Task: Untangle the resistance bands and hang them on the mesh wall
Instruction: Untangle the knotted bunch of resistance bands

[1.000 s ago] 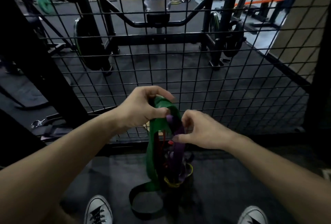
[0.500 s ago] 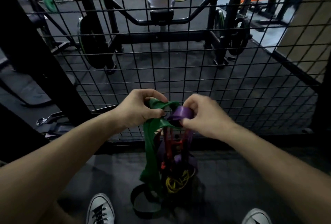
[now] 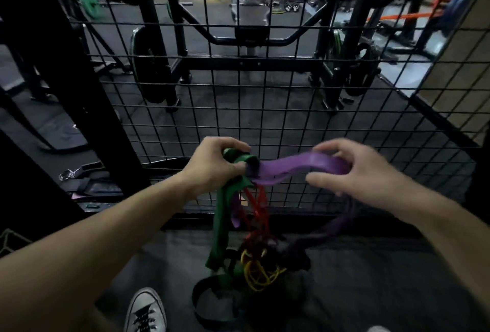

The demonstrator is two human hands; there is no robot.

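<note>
A knot of resistance bands hangs in front of me. My left hand grips the top of the wide green band, where the bundle bunches. My right hand holds the purple band, its fingers curled round a loop stretched out to the right of the bundle. Thin red bands hang below the left hand, and yellow bands and a black band lie tangled near the floor. The black mesh wall stands just behind my hands.
Behind the mesh are a black weight rack with plates and a dark rubber floor. A thick black post rises at the left. Straps with a metal clip lie on the floor at the left. My white shoe is below.
My right hand has drawn the purple band out to the right, away from the bundle. My left hand stays gripping the green band at the top.
</note>
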